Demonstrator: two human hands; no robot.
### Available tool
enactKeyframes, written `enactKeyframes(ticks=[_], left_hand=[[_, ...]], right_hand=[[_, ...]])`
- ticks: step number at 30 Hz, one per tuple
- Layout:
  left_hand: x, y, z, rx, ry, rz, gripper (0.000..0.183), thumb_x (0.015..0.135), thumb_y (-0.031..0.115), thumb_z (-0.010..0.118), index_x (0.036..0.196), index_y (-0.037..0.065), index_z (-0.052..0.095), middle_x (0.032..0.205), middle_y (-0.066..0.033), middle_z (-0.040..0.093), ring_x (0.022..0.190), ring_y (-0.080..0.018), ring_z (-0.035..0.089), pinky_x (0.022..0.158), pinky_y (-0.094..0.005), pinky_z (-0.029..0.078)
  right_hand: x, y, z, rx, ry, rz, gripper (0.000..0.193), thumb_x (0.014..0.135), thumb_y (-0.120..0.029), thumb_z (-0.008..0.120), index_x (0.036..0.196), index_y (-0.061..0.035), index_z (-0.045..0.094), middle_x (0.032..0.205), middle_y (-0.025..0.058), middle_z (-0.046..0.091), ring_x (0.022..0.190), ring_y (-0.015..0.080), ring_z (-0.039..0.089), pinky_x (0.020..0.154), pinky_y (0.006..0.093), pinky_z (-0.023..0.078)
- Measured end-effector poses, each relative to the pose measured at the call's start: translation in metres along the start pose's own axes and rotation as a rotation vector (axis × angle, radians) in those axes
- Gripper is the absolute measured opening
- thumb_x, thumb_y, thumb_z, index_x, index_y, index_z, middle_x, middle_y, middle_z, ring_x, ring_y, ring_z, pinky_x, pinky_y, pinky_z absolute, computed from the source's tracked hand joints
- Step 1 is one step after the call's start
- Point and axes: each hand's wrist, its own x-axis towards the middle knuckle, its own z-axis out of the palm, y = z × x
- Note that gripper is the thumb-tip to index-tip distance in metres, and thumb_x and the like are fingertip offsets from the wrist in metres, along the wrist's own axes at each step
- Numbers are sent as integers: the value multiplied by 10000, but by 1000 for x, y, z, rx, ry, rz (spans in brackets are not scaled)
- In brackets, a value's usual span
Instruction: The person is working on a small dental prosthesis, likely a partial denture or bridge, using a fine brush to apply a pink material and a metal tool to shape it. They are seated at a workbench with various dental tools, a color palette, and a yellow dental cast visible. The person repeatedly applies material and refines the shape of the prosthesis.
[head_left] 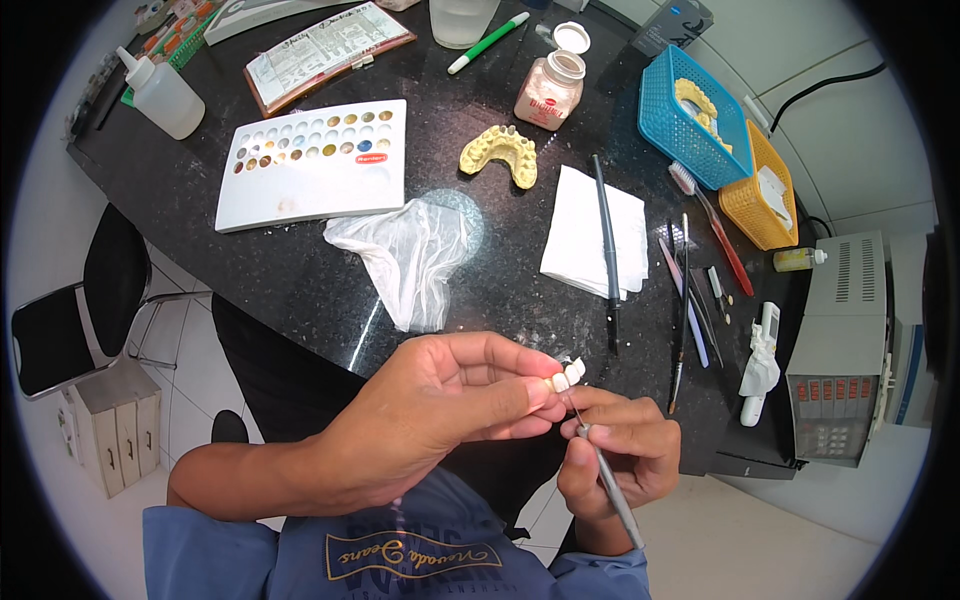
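Between thumb and fingers, my left hand (pixel 455 395) pinches a small white dental bridge (pixel 568 376) of several joined teeth. My right hand (pixel 630 445) is closed round a slim metal hand tool (pixel 615 498), whose thin tip meets the underside of the bridge or sits just beside it; contact is too small to tell. Both hands are close together above the near edge of the dark countertop. Past them lie a yellowish dental cast (pixel 499 157) shaped like an arch, a folded white tissue (pixel 585 235) with a dark pen-like tool (pixel 606 235) across it, and a crumpled sheer cloth (pixel 415 258).
A white palette (pixel 310 180) with coloured wells stands at left, near a squeeze bottle (pixel 165 98). An open powder jar (pixel 550 90) is at the back. Brushes (pixel 681 310), a toothbrush (pixel 715 230), blue basket (pixel 690 115) and yellow basket (pixel 758 205) line the right, beside a grey machine (pixel 840 345).
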Motion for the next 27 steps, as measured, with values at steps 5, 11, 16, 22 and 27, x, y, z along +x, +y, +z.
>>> enactKeyframes(ticks=[5,11,16,22,27], left_hand=[[0,1,1,4,5,-1,259,918,64,604,1135,-66,549,1055,-182,635,982,-198,655,883,-279,552],[0,0,0,-4,6,3,261,913,61,610,1134,-66,550,1051,-184,641,980,-196,659,874,-275,555],[1,0,0,-3,1,-2,251,913,60,611,1123,-64,552,1044,-185,643,980,-197,659,867,-275,556],[0,1,-1,0,6,-8,253,912,60,612,1127,-59,551,1046,-185,643,977,-200,659,867,-277,556],[1,1,-1,5,-2,-8,258,913,65,611,1130,-59,550,1054,-187,640,989,-201,655,877,-282,552]], right_hand=[[0,1,-1,14,2,20,192,797,-7,698,904,24,542,740,183,654,766,298,709,625,321,595],[0,1,-1,-1,-4,24,200,794,-15,707,904,19,544,735,181,653,760,296,710,626,319,595],[-2,2,-1,6,1,28,198,795,-19,709,902,17,546,734,179,654,760,295,710,627,318,594],[-1,-4,-3,-45,-66,82,222,830,-60,688,927,-16,493,777,141,593,742,245,669,675,317,576],[-1,-4,-3,-54,-66,86,221,831,-62,686,927,-17,492,773,139,593,740,242,668,672,317,577]])
